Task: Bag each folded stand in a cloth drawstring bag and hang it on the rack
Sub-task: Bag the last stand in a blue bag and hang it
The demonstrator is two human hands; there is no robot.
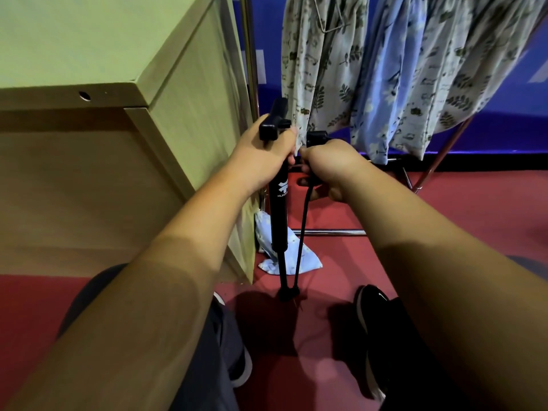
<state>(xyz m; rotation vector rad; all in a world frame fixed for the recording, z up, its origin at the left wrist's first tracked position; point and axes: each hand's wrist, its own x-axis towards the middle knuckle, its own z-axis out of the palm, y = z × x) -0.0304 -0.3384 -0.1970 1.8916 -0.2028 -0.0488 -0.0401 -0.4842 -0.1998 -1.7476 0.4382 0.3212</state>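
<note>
A black folding stand (278, 215) stands upright with its foot on the red floor between my feet. My left hand (267, 155) grips its upper shaft just below the black head clamp. My right hand (329, 167) grips a second thin black leg (302, 232) of the stand, which splays a little to the right and meets the shaft at the foot. Several patterned cloth drawstring bags (320, 69) hang from the metal rack (250, 54) straight ahead. A light blue cloth bag (293, 259) lies crumpled on the floor behind the stand.
A light wooden table (89, 54) fills the left side, its corner close to my left hand. The rack's chrome base bar (332, 232) and slanted leg (439, 161) cross the red floor. A blue wall runs behind. My black shoe (373, 307) is at the lower right.
</note>
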